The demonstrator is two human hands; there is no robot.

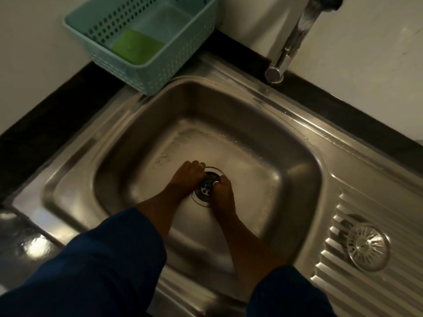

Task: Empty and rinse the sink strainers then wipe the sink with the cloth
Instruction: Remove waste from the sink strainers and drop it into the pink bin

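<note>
Steel sink (142,124) basin roomy | left hand (186,177), right hand (223,191) both pinching drain strainer (207,187) rim

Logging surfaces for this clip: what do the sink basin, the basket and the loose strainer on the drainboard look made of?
Sink basin: stainless steel, brushed, dull streaky reflections. Basket: pale teal moulded plastic, matte, perforated walls. Loose strainer: probably polished steel, shiny with radial slots.

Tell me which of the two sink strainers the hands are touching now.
The strainer in the basin drain: the left hand and right hand are both on it. The other strainer lies untouched on the ribbed drainboard.
</note>
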